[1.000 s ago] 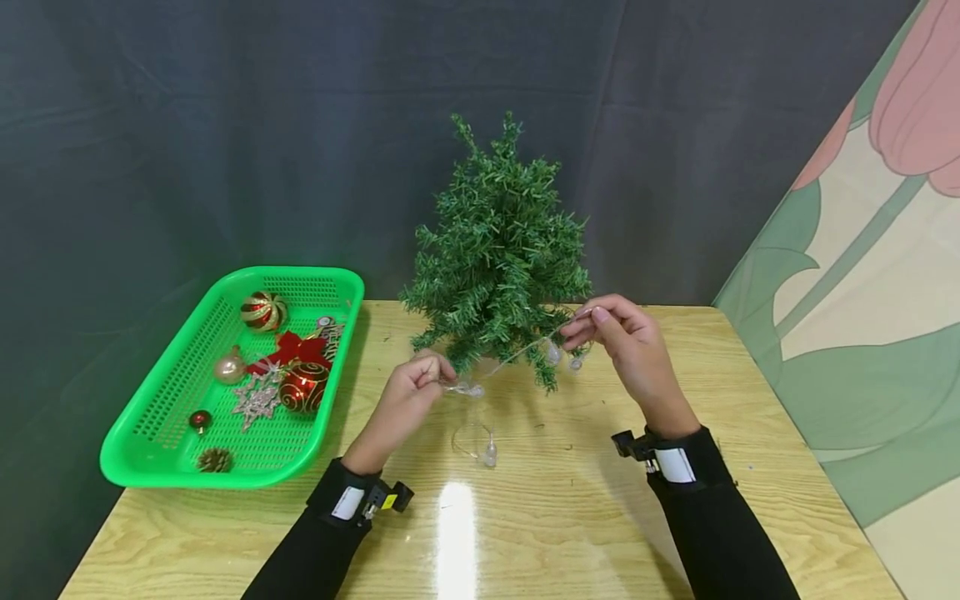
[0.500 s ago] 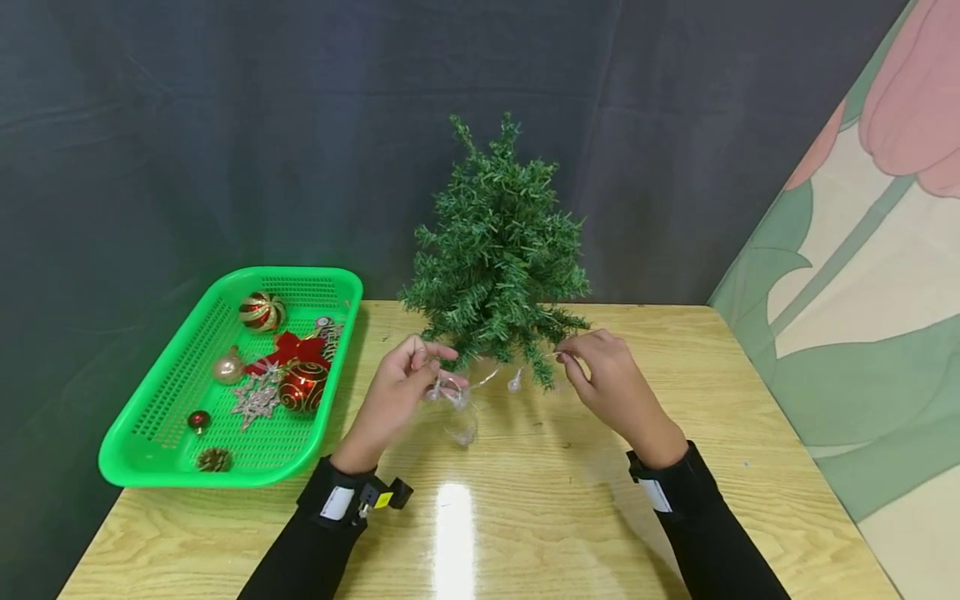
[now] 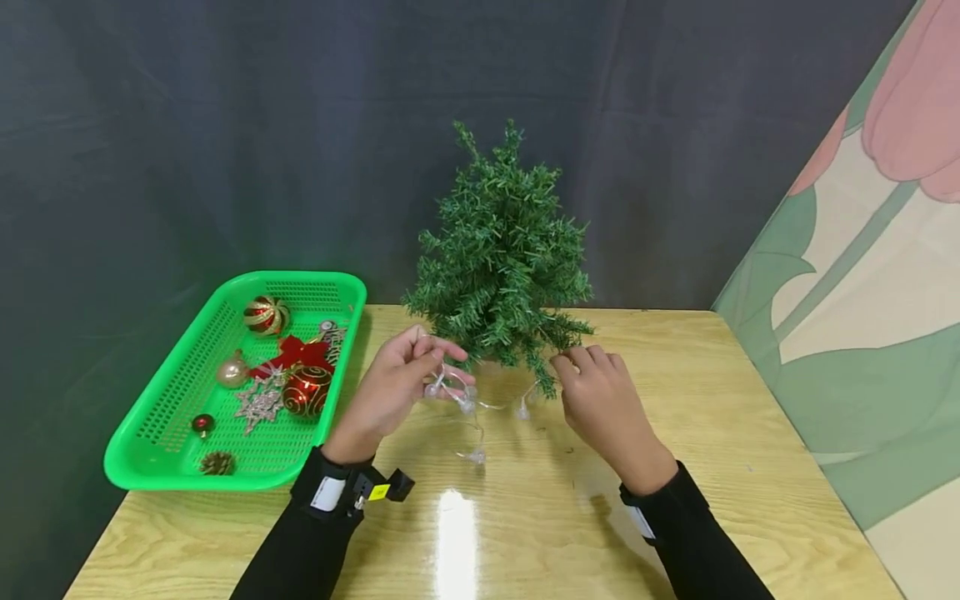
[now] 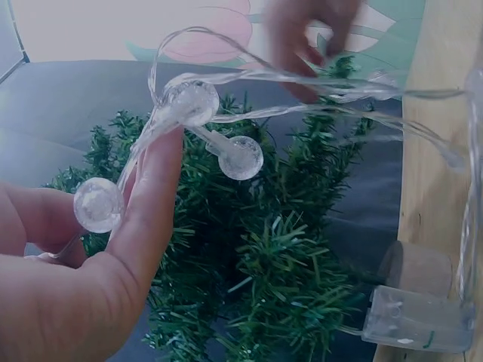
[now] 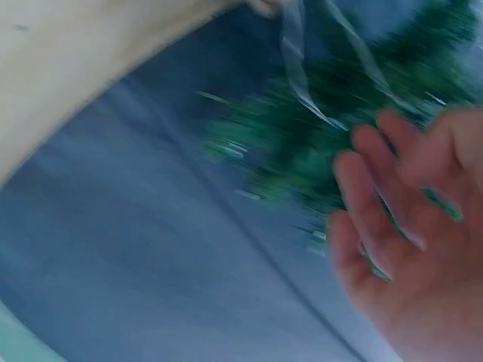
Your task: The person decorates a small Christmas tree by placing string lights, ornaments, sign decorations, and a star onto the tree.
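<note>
A small green artificial Christmas tree (image 3: 506, 258) stands at the back of the table. My left hand (image 3: 390, 383), just in front of its lower left branches, holds a clear string of lights (image 3: 477, 456) with round bulbs. In the left wrist view the wire loops over the fingers (image 4: 151, 196), and part of it hangs down. By the lower right branches is my right hand (image 3: 603, 408). Its fingers look loosely bent and apart in the blurred right wrist view, with the wire (image 5: 302, 75) running into the branches beside the fingertips.
A green plastic basket (image 3: 120, 450) at the left holds baubles, a red bow, a glitter snowflake (image 3: 259, 402) and a pinecone (image 3: 217, 463). Near the tree's trunk lies a clear battery box (image 4: 419, 320). A dark curtain (image 3: 225, 125) hangs behind the table.
The right hand has moved down from the raised wire to the tree's lower right branches, its pinch loosened. The left hand has shifted slightly up and left, its fingers spreading under the wire.
</note>
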### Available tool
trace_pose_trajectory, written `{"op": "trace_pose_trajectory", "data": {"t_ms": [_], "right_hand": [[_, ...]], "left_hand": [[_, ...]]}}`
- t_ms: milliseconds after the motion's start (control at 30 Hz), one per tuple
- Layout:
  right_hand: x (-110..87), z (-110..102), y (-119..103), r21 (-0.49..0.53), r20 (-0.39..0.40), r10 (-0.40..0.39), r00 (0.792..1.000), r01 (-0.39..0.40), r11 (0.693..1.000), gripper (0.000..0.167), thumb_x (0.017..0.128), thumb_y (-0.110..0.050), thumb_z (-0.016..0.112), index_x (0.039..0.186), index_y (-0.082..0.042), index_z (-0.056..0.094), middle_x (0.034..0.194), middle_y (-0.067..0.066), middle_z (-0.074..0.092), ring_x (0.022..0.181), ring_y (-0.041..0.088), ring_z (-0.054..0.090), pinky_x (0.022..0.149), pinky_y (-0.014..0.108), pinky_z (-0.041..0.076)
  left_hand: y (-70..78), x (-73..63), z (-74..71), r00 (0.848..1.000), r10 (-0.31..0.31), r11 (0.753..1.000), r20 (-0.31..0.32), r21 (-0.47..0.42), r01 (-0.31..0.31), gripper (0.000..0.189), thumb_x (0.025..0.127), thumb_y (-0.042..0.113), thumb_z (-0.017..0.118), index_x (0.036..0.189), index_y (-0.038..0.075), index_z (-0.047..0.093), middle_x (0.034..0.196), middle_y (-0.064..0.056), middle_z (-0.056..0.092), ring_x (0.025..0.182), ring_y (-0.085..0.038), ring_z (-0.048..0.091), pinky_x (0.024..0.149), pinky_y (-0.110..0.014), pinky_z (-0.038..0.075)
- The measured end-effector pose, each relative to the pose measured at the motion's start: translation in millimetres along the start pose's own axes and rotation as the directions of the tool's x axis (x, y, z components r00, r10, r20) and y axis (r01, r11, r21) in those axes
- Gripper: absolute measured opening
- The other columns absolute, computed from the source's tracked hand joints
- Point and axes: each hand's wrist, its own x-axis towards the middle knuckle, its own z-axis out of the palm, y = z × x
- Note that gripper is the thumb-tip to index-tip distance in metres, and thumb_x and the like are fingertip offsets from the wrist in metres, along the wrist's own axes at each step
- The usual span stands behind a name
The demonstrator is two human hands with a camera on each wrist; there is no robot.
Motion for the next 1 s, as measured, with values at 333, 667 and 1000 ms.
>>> {"op": "trace_pose_trajectory", "data": {"t_ms": [333,667,1000], "right_hand": [[32.4,-17,-48,0.565,0.222,-0.096,0.970,-0.047,0.824,0.008,0.103,-0.016,0.064,0.103,-0.013,0.072,0.080,-0.005,0.065,0.069,0.008,0.053,0.071,0.030,0.048],[35.2,-14,-29,0.892,0.313,-0.080,0.946,-0.264,0.366,0.031,0.111,-0.006,0.043,0.125,-0.006,0.071,0.077,0.003,0.061,0.067,0.005,0.050,0.073,0.029,0.051],[38.8,-21,-11,0.927,0.252,0.026,0.967,-0.249,0.279,0.036,0.112,-0.009,0.038,0.135,-0.005,0.066,0.057,0.002,0.031,0.049,0.017,0.029,0.050,0.033,0.034]], "left_hand": [[0.4,0.4,6.6,0.996,0.081,0.997,0.040,-0.013,-0.080,0.027,0.109,-0.001,0.043,0.086,0.006,0.030,0.110,-0.010,0.066,0.092,-0.020,0.076,0.082,-0.040,0.063],[-38.1,-2.7,9.3,0.997,0.048,0.994,0.057,0.099,-0.053,0.015,0.108,0.015,0.053,0.118,0.005,0.048,0.118,-0.015,0.071,0.108,-0.021,0.072,0.099,-0.042,0.055],[-68.1,-4.5,6.9,0.946,-0.025,0.965,0.324,0.254,-0.062,0.022,0.108,0.018,0.055,0.108,0.000,0.067,0.093,-0.015,0.070,0.090,-0.030,0.071,0.096,-0.040,0.055]]}}
